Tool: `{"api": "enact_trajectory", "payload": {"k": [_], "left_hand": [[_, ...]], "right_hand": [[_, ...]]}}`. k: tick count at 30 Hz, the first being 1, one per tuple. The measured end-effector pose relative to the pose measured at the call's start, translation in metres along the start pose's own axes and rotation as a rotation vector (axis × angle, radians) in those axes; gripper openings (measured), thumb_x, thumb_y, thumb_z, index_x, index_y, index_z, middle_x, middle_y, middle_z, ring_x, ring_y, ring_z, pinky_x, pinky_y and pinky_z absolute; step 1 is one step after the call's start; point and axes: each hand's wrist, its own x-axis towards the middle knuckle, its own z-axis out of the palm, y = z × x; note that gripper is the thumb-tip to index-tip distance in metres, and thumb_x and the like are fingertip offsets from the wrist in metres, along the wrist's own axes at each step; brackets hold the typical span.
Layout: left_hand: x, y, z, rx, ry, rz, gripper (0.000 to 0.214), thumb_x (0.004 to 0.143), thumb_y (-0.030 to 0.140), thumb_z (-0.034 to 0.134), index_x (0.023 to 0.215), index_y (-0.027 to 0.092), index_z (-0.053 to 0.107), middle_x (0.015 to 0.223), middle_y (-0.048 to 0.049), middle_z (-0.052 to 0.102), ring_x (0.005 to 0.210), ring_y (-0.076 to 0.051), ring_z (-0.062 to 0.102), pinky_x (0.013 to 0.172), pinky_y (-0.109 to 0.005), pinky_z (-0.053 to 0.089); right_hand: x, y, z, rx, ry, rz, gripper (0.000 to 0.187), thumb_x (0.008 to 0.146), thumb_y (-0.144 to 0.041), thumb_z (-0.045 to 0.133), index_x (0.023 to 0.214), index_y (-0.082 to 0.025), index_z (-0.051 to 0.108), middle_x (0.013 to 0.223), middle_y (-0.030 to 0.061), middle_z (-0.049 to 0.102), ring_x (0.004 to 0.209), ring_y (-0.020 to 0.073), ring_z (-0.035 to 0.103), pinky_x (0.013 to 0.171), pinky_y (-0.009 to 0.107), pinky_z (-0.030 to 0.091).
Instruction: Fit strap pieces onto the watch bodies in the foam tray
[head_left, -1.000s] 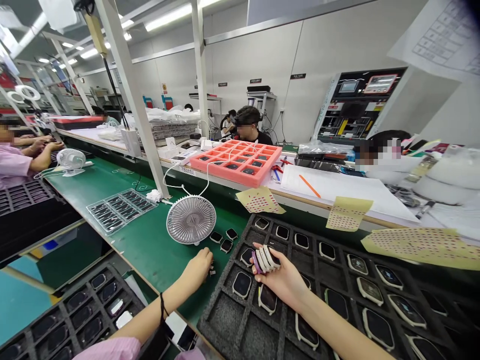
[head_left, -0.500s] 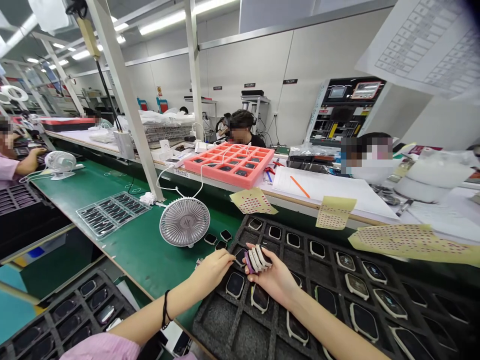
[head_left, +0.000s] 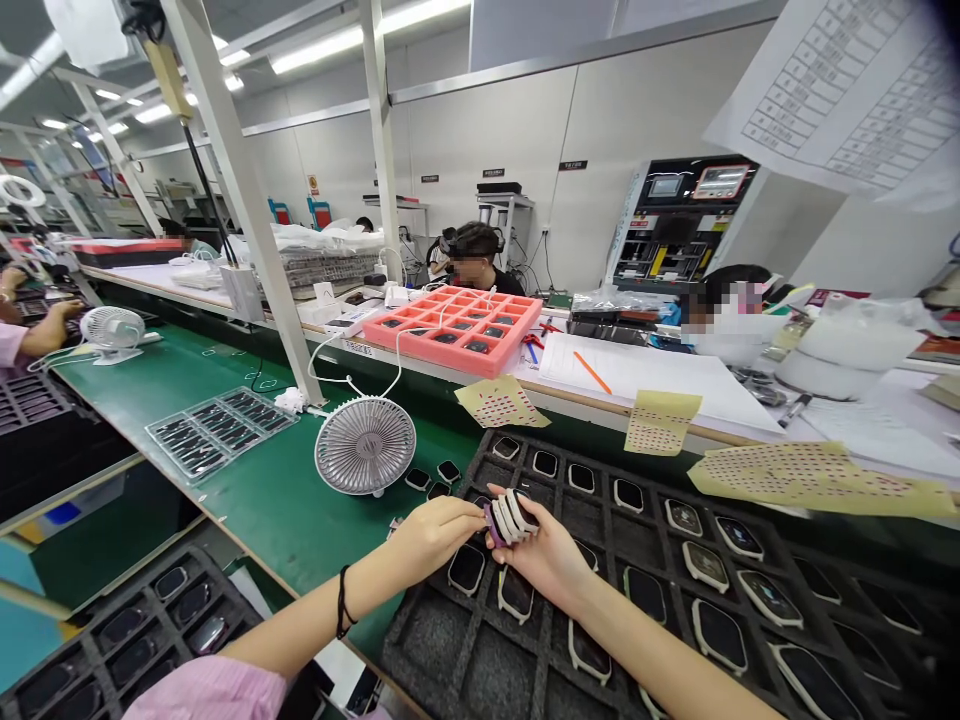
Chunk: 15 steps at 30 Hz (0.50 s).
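My right hand is wrapped round a stack of smartwatch cases, several pale ones with a purple one at the left end. My left hand, a black band on its wrist, has its fingers pinched together at the purple end of the stack. Whatever lies between those fingertips is hidden. Below both hands is a black foam tray with smartwatches in many of its compartments. One watch lies just under my left fingers, and another watch sits below the stack.
A grey fan stands on the green bench mat, near several loose watch faces. Further left lies a clear tray of parts. On the raised shelf is a pink foam tray. Another black tray is at lower left. People sit beyond.
My left hand has moved right, bringing its pinched fingertips to the purple end of the stack. My right hand keeps its hold. The whole view has shifted slightly.
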Motion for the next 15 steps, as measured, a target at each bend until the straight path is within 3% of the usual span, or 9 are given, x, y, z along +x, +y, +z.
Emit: {"api": "enact_trajectory", "payload": {"k": [10,15], "left_hand": [[0.001,-0.002,-0.009,0.048,-0.085,0.047,0.027,0.097,0.017,0.037,0.104,0.014,0.063,0.102,-0.0098,0.069,0.090,-0.016,0.064,0.078,-0.028,0.052],[0.002,-0.002,-0.001,0.044,-0.115,0.033,0.030,0.096,0.016,0.035,0.101,0.014,0.064,0.101,-0.0102,0.070,0.090,-0.017,0.065,0.080,-0.029,0.052]], "right_hand": [[-0.001,-0.001,0.001,0.016,-0.017,0.001,0.036,0.080,-0.038,0.057,0.110,-0.020,0.058,0.082,0.0041,0.067,0.063,0.0191,0.059,0.055,0.030,0.037],[0.000,0.000,-0.001,0.025,-0.029,0.009,0.034,0.080,-0.037,0.058,0.109,-0.020,0.060,0.079,0.0038,0.066,0.063,0.0197,0.059,0.054,0.030,0.038]]}}
